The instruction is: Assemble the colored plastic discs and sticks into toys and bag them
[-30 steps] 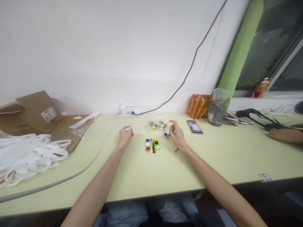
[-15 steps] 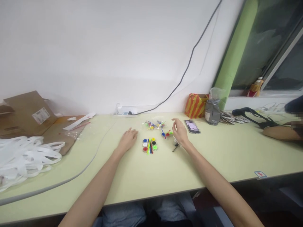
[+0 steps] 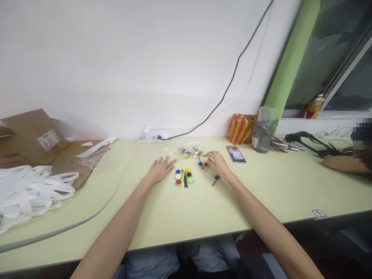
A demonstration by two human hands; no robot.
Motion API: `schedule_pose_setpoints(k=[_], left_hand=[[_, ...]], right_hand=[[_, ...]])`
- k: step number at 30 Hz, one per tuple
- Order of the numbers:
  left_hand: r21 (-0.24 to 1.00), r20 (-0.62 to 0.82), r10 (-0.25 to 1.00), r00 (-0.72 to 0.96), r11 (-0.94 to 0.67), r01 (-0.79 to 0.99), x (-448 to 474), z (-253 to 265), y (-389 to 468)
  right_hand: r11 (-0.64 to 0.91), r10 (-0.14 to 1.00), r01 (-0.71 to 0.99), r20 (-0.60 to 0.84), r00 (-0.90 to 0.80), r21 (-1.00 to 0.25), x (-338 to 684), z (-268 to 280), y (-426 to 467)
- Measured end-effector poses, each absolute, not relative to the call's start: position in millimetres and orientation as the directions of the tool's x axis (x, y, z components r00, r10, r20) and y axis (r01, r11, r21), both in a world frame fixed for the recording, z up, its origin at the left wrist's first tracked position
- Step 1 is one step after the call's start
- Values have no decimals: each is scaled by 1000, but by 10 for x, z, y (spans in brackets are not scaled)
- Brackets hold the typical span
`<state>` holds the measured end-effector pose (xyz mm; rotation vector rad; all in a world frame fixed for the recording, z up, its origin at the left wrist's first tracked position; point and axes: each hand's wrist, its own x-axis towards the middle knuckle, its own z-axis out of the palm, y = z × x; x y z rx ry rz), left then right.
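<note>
My left hand (image 3: 160, 170) lies palm down on the table with its fingers spread, holding nothing. Just right of it, small round coloured pieces (image 3: 178, 176) in blue, white, red, yellow, black and green stand in two columns. Thin plastic arrow-shaped sticks (image 3: 183, 179) lie between the columns. My right hand (image 3: 219, 164) hovers with curved, parted fingers over a red round piece (image 3: 205, 164); whether the fingertips touch it is unclear. A blue stick (image 3: 200, 160) is beside that piece. Partly under my right hand is a black stick (image 3: 215, 179).
Behind lies a pile of coloured sticks (image 3: 190, 152) on clear plastic. A phone (image 3: 236, 154), striped bag (image 3: 240, 130) and grey container (image 3: 260, 136) stand right. Left are cardboard (image 3: 31, 135), white straps (image 3: 31, 193) and a cable (image 3: 95, 214). Another person's arm (image 3: 345, 164) rests far right.
My right hand has lowered and moved slightly left, its fingers reaching over the red piece. My left hand's fingers have spread and shifted slightly right.
</note>
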<state>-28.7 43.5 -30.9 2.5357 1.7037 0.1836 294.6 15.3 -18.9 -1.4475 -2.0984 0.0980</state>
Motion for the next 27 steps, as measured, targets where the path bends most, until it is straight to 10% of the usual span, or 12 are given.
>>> schedule_pose_setpoints(k=[14, 27], left_hand=[[15, 455, 777, 434, -494, 869, -141, -206, 329], [-68, 548, 581, 601, -685, 725, 251, 19, 24]], right_hand=[[285, 941, 930, 252, -226, -231, 3004, -261, 246], [329, 808, 842, 589, -16, -429, 3108, -145, 262]])
